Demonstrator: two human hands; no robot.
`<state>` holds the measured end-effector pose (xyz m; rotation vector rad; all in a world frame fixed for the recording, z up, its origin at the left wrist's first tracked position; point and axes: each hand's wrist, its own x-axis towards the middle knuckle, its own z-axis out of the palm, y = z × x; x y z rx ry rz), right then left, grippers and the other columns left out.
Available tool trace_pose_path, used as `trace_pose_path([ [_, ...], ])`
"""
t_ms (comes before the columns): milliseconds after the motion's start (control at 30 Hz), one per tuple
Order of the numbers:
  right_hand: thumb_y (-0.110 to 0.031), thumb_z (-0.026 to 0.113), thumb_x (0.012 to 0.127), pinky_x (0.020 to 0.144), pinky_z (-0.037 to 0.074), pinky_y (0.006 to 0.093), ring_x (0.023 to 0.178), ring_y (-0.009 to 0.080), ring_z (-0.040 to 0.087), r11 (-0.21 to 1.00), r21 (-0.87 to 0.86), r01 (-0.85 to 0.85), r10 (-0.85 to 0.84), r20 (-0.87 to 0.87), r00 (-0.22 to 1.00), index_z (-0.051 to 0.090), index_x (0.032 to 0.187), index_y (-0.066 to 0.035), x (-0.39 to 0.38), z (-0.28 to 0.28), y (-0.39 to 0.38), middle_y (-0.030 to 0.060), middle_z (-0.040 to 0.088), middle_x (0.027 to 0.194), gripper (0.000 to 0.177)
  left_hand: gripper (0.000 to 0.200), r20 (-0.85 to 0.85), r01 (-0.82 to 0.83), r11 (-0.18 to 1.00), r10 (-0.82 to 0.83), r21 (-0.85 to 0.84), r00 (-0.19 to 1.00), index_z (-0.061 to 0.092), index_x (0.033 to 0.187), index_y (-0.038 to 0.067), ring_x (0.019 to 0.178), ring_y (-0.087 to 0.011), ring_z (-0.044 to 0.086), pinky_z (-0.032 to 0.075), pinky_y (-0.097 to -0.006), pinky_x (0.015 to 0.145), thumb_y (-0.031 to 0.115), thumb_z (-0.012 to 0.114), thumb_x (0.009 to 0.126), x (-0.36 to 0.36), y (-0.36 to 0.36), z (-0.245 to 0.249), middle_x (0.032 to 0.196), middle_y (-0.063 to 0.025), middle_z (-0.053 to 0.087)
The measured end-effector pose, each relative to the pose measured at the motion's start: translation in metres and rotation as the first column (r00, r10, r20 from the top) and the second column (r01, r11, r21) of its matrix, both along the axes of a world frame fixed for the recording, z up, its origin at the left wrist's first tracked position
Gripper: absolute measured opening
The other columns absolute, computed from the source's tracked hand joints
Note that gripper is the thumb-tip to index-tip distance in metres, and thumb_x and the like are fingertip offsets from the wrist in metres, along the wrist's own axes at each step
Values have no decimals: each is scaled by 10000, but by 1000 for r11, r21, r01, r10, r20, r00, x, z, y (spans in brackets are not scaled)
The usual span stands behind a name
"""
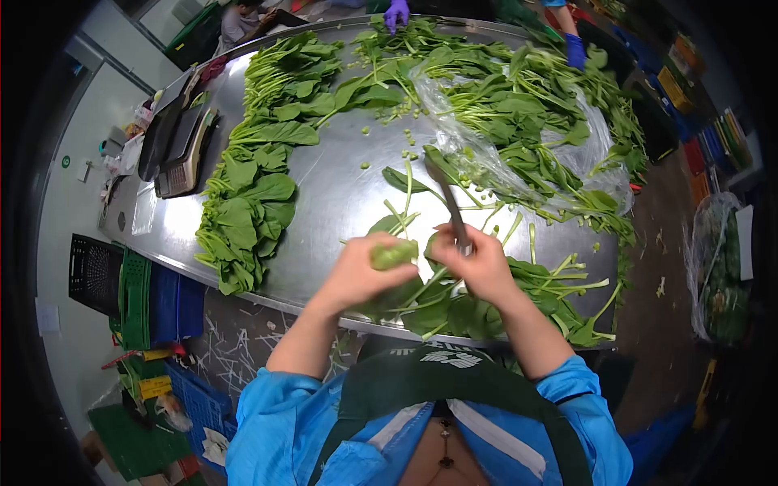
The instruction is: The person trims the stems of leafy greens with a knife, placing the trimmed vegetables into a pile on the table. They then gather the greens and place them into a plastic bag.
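Observation:
My left hand (369, 271) is wrapped round a bunch of green stems (394, 255), its cut ends facing right. In my right hand (476, 263) is a knife (452, 202), its dark blade pointing up and away from me, slightly blurred. The two hands are close together over the near edge of the metal table (332, 174). Loose leafy greens (559, 296) lie under and to the right of my right hand. A few more leaves and stems lie just beyond both hands.
Leafy greens (251, 194) form a long row at the left, beside a scale (180, 158). A large heap (519, 105) with clear plastic (454, 130) covers the far right. Gloved hands (396, 14) of other people are at the far edge. Crates (174, 304) stand at lower left.

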<state>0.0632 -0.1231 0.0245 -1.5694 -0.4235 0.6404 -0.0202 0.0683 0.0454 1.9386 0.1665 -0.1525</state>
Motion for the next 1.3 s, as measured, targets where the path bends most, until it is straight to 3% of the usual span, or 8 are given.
trace_pose_path([
  [133,-109,610,749,711,467,347,741,263,585,955,-258,148,29,574,818,597,1053,-66,73,-147,55,105,584,971,307,329,154,-167,869,266,-466,952,530,940,2,719,-154,557,444,-289,730,142,678,682,-25,44,3,793,-86,609],
  [333,-182,666,715,787,458,380,922,315,552,718,-694,-48,437,396,808,591,1024,-79,75,-178,81,124,543,1043,335,381,41,-298,830,358,-471,933,522,979,-2,670,-105,526,412,-231,643,81,710,659,-51,67,-4,700,-32,554],
  [467,-169,689,712,685,483,340,754,268,626,927,-374,-27,215,473,855,629,858,-24,80,-118,28,127,645,815,214,199,17,-352,936,352,17,936,584,803,20,675,-113,527,416,-234,644,103,716,679,-56,68,-7,733,-23,567],
  [567,-51,681,715,563,471,257,635,161,601,971,-150,187,-64,591,804,629,831,-16,53,-27,-7,95,632,767,132,190,350,-60,947,-58,317,935,594,794,47,902,-236,562,438,-333,780,113,710,659,-38,39,-5,997,-124,583],
  [667,-14,688,702,530,451,232,598,132,582,987,-89,132,-36,685,728,626,807,-16,11,22,-20,84,618,732,122,167,521,113,945,-267,308,811,602,786,58,984,-252,545,427,-346,824,110,704,665,-4,-8,10,1124,-142,556],
  [833,-75,707,715,510,434,254,575,149,571,940,157,303,-341,481,808,585,859,-12,-18,22,-45,81,588,700,199,202,331,347,937,-314,-45,890,592,843,26,882,-241,592,456,-313,771,132,690,703,16,-41,10,1016,-110,595],
  [1000,-262,609,804,518,432,352,582,288,549,946,-266,186,54,694,718,533,767,-51,-28,28,-82,104,535,663,227,150,189,381,899,-344,-217,920,609,807,16,799,-200,581,452,-298,749,116,672,715,21,-53,17,900,-86,599],
  [1300,-146,635,775,537,445,319,596,227,567,889,-257,380,-136,643,754,568,821,-33,-28,8,-108,89,575,704,139,133,176,416,890,-386,-186,905,612,746,35,842,-203,562,427,-302,766,100,704,676,19,-49,15,920,-104,601],
])
